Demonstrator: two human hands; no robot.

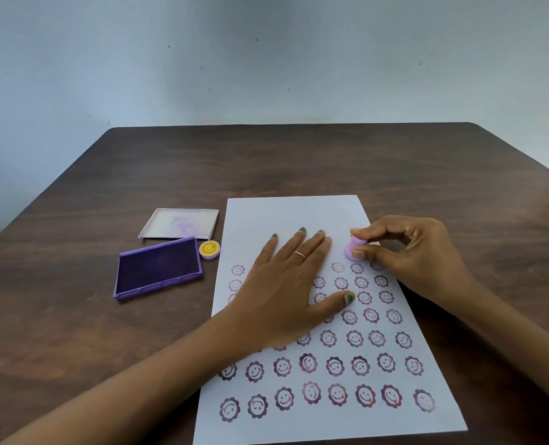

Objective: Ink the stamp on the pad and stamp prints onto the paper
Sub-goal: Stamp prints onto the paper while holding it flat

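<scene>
Seen from above, over a dark wood-grain bench (298, 162) set against a pale wall. White paper (286, 216) lying lengthwise on the near right part of the bench, its lower two thirds filled with rows of purple flower-shaped smiley prints (364, 395); top third bare. Left hand (286, 284) pressed flat on the paper, palm down, fingers spread and pointing away, grip released and holding nothing, ring on one finger, green polish on the nails, several prints covered beneath it. Right hand (417, 252) over the paper's right edge, grip pinched on the small lilac stamp (354, 248), thumb and fingertips closed around its narrow top. Stamp upright, wide base down at the head of the printed rows, just above the top row; contact with the sheet not clear from this angle. Left of the paper, apart from it: open purple ink pad (157, 268) with dark inked surface facing up. Behind the pad, its clear lid (180, 223), smudged with purple, lying flat on the bench. Between pad and paper, a small round cap (209, 249) with a yellow smiley face, just beside the pad's far right corner. Both forearms bare, entering from the lower corners.
</scene>
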